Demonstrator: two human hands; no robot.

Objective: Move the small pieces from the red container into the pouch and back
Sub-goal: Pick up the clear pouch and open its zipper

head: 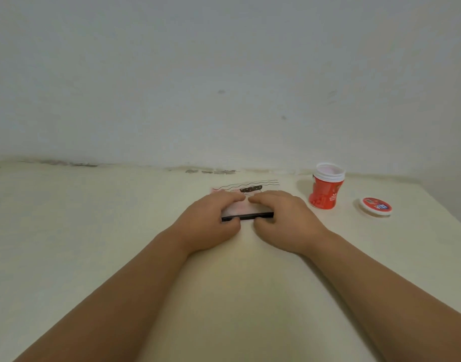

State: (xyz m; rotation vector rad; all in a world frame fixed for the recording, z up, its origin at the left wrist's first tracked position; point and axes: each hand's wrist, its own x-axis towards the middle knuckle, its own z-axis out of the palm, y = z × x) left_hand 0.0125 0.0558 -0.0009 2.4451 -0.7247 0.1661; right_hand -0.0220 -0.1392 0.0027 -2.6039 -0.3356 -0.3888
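Here, translucent black-edged pouch [250, 187].

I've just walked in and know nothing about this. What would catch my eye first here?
The left hand and right hand meet mid-table, both gripping the near black edge of a flat pouch. To their right stands an open red container, and its lid lies on the table further right.

On the table [93, 231], pouch [250, 185] at centre, container [326, 189] to its right, lid [376, 206] farther right.
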